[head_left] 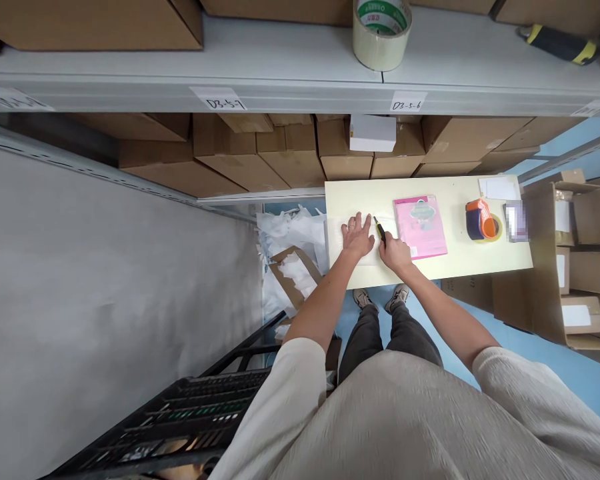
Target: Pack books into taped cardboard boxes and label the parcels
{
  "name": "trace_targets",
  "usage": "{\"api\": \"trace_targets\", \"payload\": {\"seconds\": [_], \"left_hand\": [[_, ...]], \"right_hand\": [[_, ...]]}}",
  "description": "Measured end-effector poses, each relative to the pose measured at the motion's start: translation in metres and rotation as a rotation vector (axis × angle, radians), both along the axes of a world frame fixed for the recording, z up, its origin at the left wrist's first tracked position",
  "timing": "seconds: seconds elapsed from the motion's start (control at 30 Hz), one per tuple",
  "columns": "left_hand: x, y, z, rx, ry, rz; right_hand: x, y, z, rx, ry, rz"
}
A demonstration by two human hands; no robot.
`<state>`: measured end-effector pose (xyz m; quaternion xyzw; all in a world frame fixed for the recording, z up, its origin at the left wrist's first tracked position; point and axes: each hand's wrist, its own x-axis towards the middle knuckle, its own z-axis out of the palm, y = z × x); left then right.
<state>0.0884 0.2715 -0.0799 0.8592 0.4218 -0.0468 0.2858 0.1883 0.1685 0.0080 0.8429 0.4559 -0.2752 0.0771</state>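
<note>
My left hand lies flat, fingers spread, on a pale, thin sheet or packet at the left end of the cream table. Just to its right, my right hand is wrapped round a black and yellow utility knife. The knife points up and left over the pale sheet; whether its tip touches the sheet, I cannot tell. Right of the knife lies a flat pink packet with a printed label, close to my right hand.
An orange and dark tape dispenser and a purple item sit at the table's right. A shelf with cardboard boxes and a tape roll stands behind. Crumpled white scraps lie left; open cartons stand right.
</note>
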Motion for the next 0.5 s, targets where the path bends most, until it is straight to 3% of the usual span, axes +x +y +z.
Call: {"api": "trace_targets", "payload": {"seconds": [0.3,0.5], "left_hand": [[0.002,-0.003,0.0,-0.003,-0.012,0.033],[-0.005,-0.015,0.007,0.078,-0.078,0.06]], "right_hand": [[-0.011,-0.024,0.009,-0.051,0.002,0.007],[-0.018,-0.038,0.015,-0.076,0.012,0.008]]}}
